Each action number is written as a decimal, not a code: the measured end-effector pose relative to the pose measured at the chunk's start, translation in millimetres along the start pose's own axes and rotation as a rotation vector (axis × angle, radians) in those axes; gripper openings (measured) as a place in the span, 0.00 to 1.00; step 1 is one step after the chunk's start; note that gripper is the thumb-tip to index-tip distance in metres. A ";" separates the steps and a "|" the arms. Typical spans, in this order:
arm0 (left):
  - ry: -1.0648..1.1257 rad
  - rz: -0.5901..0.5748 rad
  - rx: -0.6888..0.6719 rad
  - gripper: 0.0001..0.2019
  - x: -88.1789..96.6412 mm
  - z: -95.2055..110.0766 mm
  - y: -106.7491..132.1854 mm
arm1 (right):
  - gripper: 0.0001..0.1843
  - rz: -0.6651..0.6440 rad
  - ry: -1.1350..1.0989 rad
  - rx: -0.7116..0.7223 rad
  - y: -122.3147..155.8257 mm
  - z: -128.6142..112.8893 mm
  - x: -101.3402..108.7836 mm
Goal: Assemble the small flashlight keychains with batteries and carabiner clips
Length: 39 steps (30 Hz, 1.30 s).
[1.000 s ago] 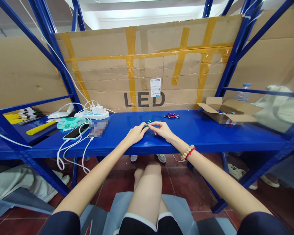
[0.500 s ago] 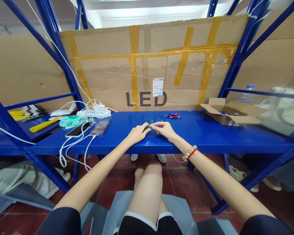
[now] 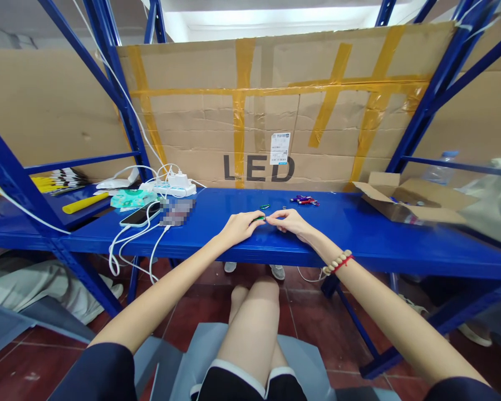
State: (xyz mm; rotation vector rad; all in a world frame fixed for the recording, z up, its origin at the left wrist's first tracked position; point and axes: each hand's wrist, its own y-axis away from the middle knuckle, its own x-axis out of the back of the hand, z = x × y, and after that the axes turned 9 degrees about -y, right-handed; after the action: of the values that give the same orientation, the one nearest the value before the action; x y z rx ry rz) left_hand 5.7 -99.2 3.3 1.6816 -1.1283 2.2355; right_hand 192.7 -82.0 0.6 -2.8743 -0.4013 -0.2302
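My left hand (image 3: 239,227) is closed over a small green carabiner (image 3: 259,218), which shows only in part between the fingers. At its right end, the thumb and fingertips of my right hand (image 3: 291,223) are pinched together, meeting my left fingertips; what they hold is too small to make out. Just beyond my hands, another green carabiner (image 3: 265,206) lies loose on the blue table (image 3: 229,200). A tiny metallic piece (image 3: 284,208) rests near it. Farther back to the right is a little pile of purple and red carabiners (image 3: 304,200).
On the left are a phone (image 3: 140,214), white cables, a power strip (image 3: 176,188), a teal packet (image 3: 132,198) and a yellow rod (image 3: 84,203). An open cardboard box (image 3: 417,214) stands at right. A tall cardboard sheet (image 3: 204,133) closes off the back.
The view has swung slightly left, so the scene sits farther right in the picture. Both hands stay together at the green carabiner, with only slight finger movement.
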 end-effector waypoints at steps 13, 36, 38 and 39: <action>-0.042 0.124 -0.058 0.14 -5.7 -10.4 -2.4 | 0.19 0.040 -0.062 -0.108 -5.0 -14.7 -12.2; 0.358 -0.069 0.153 0.15 -9.2 -26.2 -12.3 | 0.22 0.110 0.241 0.380 -7.9 11.0 -20.4; 0.365 -0.081 0.157 0.15 -9.5 -26.7 -12.5 | 0.18 0.183 0.396 0.452 -7.8 10.0 -20.1; 0.351 -0.094 0.157 0.15 -9.8 -26.7 -12.7 | 0.16 0.202 0.482 0.484 -8.0 9.3 -19.7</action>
State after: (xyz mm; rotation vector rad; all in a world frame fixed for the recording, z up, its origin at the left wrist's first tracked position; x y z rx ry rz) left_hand -4.9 -70.3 -1.8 1.2842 -0.7949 2.4825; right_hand 172.9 -77.2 -10.4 -2.2644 -0.0585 -0.6670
